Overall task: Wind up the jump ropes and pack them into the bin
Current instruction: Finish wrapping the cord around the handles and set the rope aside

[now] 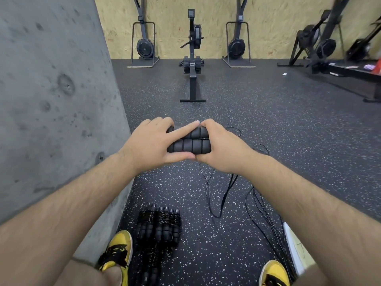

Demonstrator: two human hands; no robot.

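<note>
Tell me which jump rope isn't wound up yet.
The one in both hands: its two foam handles are held side by side and its cord trails loose on the floor. The bundles by the left shoe are wound.

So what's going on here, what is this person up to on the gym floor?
A person is tidying up jump ropes. Both hands, left and right, hold a pair of black foam handles side by side, and that rope's thin cord trails loose to the floor. Near the left shoe lie several wound bundles. More loose cords lie to the right, beside a white edge that may be the bin.
</note>
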